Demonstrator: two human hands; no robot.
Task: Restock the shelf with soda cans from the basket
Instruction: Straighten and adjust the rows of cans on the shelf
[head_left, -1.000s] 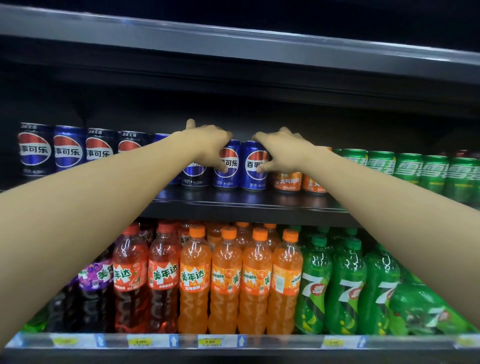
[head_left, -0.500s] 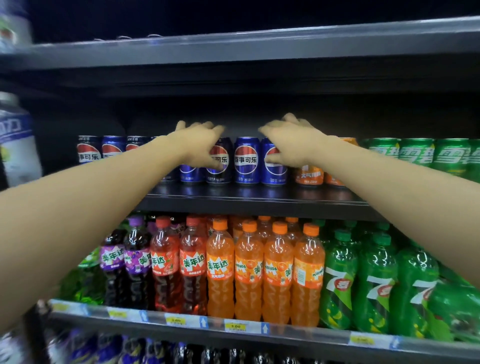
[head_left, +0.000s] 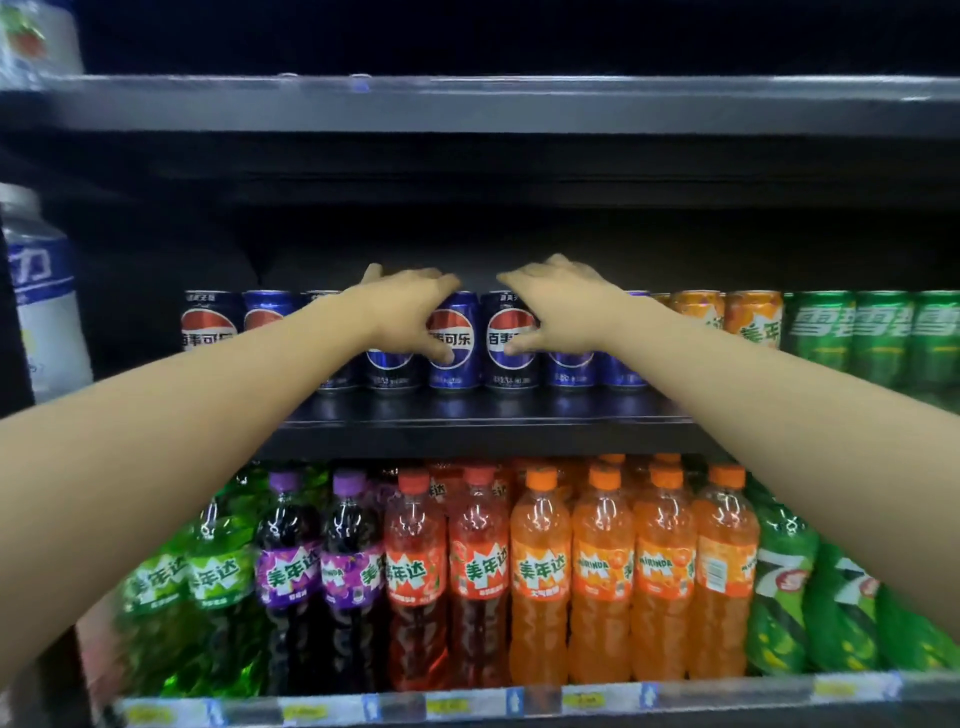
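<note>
A row of blue cola cans (head_left: 453, 371) stands on the dark middle shelf (head_left: 483, 415). My left hand (head_left: 405, 312) curls over the top of one blue can (head_left: 388, 370), its thumb reaching onto the front of the neighbouring can. My right hand (head_left: 561, 306) curls the same way over another blue can (head_left: 570, 370), thumb on the can (head_left: 511, 371) to its left. Two cans stand between the hands. The basket is out of view.
Orange cans (head_left: 748, 322) and green cans (head_left: 883, 332) continue the row to the right. Below stand purple, red, orange and green soda bottles (head_left: 540, 571). A shelf edge (head_left: 467, 98) runs overhead. A white and blue bottle (head_left: 47, 312) stands at the far left.
The view has shifted and pulled back, showing more of the lower shelf. Both hands stay on the blue cans in much the same hold.
</note>
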